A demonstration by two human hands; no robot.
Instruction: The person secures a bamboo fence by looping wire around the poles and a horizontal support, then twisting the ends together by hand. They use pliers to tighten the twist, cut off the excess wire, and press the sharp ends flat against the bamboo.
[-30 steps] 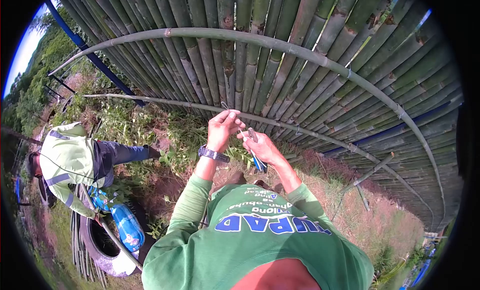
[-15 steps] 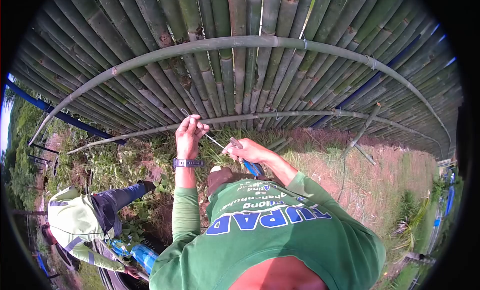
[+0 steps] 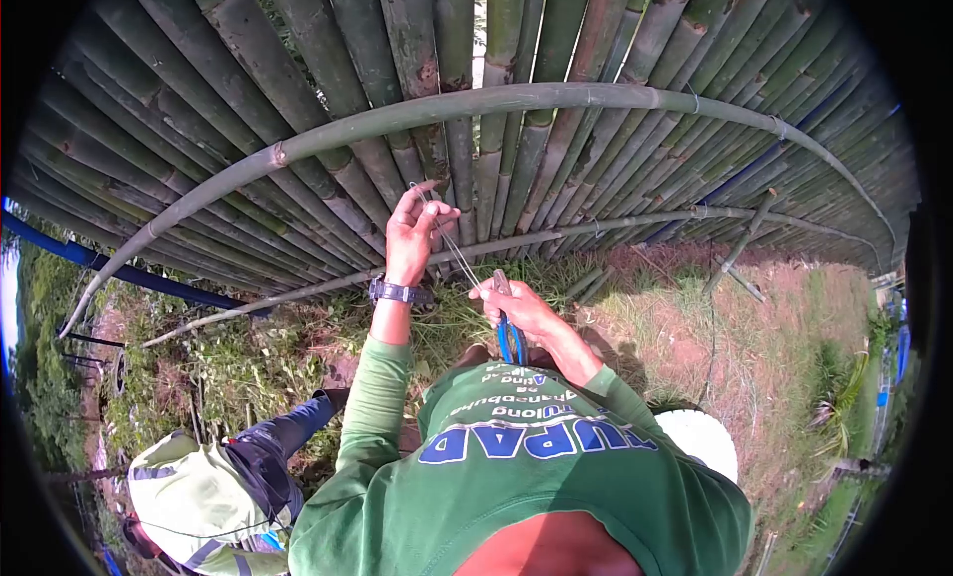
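Observation:
My left hand (image 3: 409, 240), a dark watch on its wrist, is raised in front of the bamboo wall (image 3: 486, 169). Its fingers pinch the upper end of a thin doubled wire (image 3: 455, 248). From there the wire slants down to my right hand (image 3: 518, 306), which sits lower and nearer my body. Blue-handled pliers (image 3: 510, 340) lie in the right hand, with their metal jaws pointing up. The wire's lower end meets the right fingertips beside the jaws.
A horizontal bamboo pole (image 3: 516, 99) crosses the upright bamboo, and a lower pole (image 3: 586, 228) runs beneath. A short slanted stick (image 3: 743, 243) props near it. At lower left a co-worker in a pale vest (image 3: 204, 502) bends over. A white rounded object (image 3: 703, 442) shows beside my shirt.
Both hands have shifted right in view; the left is higher. The wire now shows as two strands. The pliers are more upright, and the white object has come into view.

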